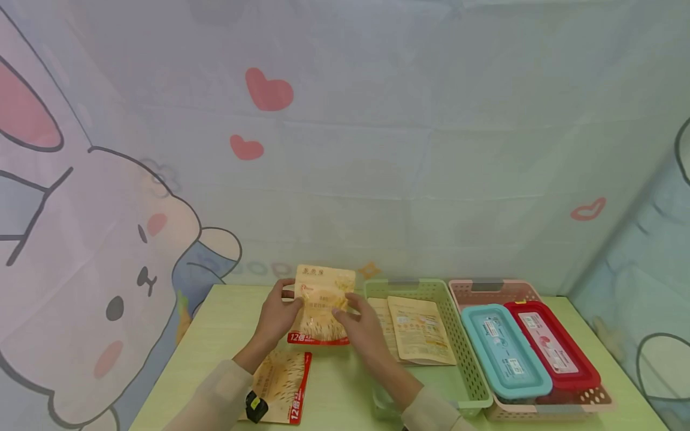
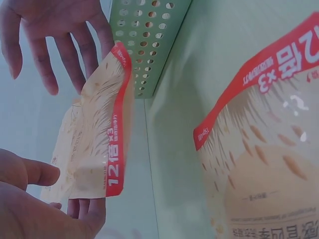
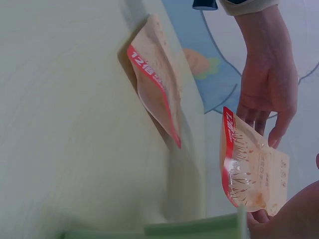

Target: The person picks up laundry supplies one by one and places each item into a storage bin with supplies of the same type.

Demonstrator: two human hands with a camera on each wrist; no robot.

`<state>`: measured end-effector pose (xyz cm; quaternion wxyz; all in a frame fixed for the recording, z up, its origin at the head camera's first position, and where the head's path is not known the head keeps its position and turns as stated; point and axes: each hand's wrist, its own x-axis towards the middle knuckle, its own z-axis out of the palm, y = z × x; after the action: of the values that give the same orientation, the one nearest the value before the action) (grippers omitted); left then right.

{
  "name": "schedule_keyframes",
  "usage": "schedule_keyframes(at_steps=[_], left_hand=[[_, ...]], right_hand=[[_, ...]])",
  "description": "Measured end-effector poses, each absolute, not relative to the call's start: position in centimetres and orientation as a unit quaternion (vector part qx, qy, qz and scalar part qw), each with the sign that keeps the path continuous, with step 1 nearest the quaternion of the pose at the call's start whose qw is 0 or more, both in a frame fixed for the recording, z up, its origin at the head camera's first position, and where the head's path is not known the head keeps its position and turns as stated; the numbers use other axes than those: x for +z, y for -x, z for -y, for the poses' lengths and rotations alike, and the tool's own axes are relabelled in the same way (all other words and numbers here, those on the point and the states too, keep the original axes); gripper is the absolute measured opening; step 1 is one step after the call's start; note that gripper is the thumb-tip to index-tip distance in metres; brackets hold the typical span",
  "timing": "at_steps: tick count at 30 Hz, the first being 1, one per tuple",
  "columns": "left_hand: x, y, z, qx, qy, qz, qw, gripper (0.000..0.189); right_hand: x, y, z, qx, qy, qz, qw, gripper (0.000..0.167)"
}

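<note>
In the head view a cream pouch with a red bottom band (image 1: 323, 299) is held up above the table, its printed front toward me. My left hand (image 1: 277, 317) grips its left edge, thumb on the front and fingers behind. On the right side my right hand (image 1: 363, 329) holds it, thumb lying on the front. The left wrist view shows the held pouch (image 2: 97, 139) from its red-banded end, between both hands. Below my left forearm a second, matching pouch (image 1: 283, 383) lies on the table, partly covered by the sleeve and a black wrist device (image 1: 256, 407).
A green basket (image 1: 477, 371) at the right holds cream pouches (image 1: 423, 329), backs upward. Beside it a pink basket (image 1: 539, 410) carries a teal-lidded pack (image 1: 507, 350) and a red-lidded pack (image 1: 555, 344). A printed cloth (image 1: 345, 149) hangs behind the table (image 1: 221, 317).
</note>
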<state>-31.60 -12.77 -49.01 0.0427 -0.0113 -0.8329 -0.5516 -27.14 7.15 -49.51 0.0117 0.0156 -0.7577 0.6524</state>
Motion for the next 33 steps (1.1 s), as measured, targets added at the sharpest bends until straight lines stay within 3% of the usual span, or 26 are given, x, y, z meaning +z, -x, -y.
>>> schedule_keyframes(at_steps=[12,20,33], left_hand=[[-48.6,31.3,12.9,-0.565,0.035,0.824,0.014,0.067],[-48.4,30.8,12.8,-0.613,0.026,0.79,0.007,0.056],[-47.8,30.2,12.5,-0.617,0.025,0.786,0.001,0.042]], right_hand=[[-48.0,28.0,-8.2,0.67,0.009,0.741,0.034,0.049],[-48.1,28.5,-8.7,0.701,0.019,0.712,0.039,0.039],[-48.2,28.1,-9.8,0.706,0.034,0.708,-0.004,0.038]])
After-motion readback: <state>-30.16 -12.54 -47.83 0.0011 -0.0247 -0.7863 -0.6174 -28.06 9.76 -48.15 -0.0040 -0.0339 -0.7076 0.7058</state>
